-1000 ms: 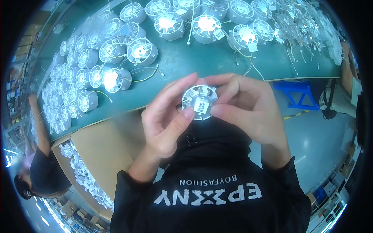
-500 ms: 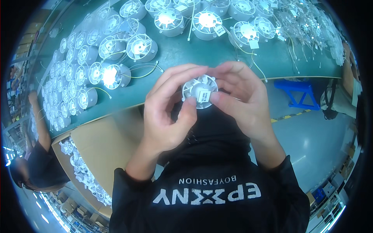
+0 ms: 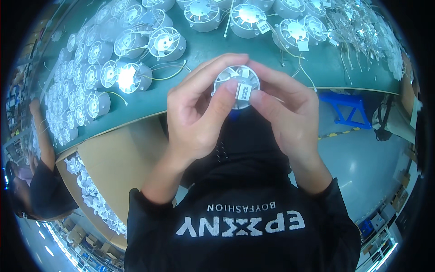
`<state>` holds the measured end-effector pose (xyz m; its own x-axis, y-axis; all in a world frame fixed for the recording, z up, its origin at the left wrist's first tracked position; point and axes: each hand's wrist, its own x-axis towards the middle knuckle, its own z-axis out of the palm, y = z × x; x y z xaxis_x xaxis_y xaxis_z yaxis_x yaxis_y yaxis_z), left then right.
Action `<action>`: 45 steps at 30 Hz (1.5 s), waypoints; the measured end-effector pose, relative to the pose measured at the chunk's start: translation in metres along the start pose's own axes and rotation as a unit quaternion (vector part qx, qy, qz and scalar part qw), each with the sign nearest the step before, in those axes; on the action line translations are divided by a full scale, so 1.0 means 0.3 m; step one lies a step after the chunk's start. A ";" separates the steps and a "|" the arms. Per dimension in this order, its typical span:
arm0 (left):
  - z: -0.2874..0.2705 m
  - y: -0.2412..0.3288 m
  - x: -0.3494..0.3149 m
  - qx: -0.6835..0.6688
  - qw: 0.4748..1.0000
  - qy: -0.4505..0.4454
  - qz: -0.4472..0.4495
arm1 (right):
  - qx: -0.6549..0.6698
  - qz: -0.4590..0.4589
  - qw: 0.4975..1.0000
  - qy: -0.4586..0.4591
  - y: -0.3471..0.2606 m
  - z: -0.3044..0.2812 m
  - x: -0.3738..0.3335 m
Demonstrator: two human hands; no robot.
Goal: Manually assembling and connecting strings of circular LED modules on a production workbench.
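Between both hands I hold a small round white plastic fan housing (image 3: 234, 74) with spokes inside its ring. A white printed label (image 3: 244, 91) lies on its face. My left hand (image 3: 199, 111) wraps the left side, its thumb pressed on the face beside the label. My right hand (image 3: 290, 109) grips the right side, the thumb at the label's lower right edge. The fingers behind the housing are partly hidden. Both hands are raised near the front edge of the green table (image 3: 199, 51).
Many similar round housings (image 3: 166, 44) with thin wires stand on the table's left and far side. A heap of small clear parts (image 3: 362, 36) lies far right. A cardboard box (image 3: 122, 158) of white parts is at left, a blue stool (image 3: 346, 109) at right. Another person's arm (image 3: 43, 136) shows far left.
Both hands have risen a little toward the table with the housing, which now faces me more squarely. My left thumb has moved up onto its face.
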<state>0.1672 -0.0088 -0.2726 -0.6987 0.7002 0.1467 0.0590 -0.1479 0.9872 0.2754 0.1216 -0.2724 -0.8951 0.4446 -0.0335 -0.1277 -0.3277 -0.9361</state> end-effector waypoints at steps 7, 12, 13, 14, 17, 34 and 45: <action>0.018 -0.028 0.023 0.014 0.998 -0.004 0.056 | -0.019 -0.041 0.999 0.019 -0.002 -0.004 0.017; 0.024 -0.037 0.034 0.028 0.999 0.000 0.036 | -0.003 -0.032 0.999 0.037 0.026 -0.009 0.026; 0.024 -0.038 0.036 0.030 0.999 0.002 0.027 | 0.002 -0.027 0.999 0.042 0.027 -0.008 0.028; 0.022 -0.042 0.038 0.031 0.999 0.001 0.030 | 0.002 -0.031 0.999 0.042 0.025 -0.003 0.031; 0.011 -0.065 0.042 -0.013 0.999 0.024 0.033 | -0.041 -0.021 0.998 0.044 0.022 0.015 0.036; -0.020 -0.019 0.041 -0.136 0.988 0.052 -0.045 | -0.027 0.023 0.999 0.041 -0.032 0.040 0.067; 0.027 0.057 0.011 -0.367 0.915 0.028 -0.163 | -0.291 -0.308 0.906 0.004 -0.043 -0.043 0.050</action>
<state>0.1718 -0.0034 -0.2548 -0.6305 0.7570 -0.1712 -0.6395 -0.3817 0.6673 0.2692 0.1433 -0.2655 -0.7272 0.3997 0.5581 -0.3537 0.4787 -0.8036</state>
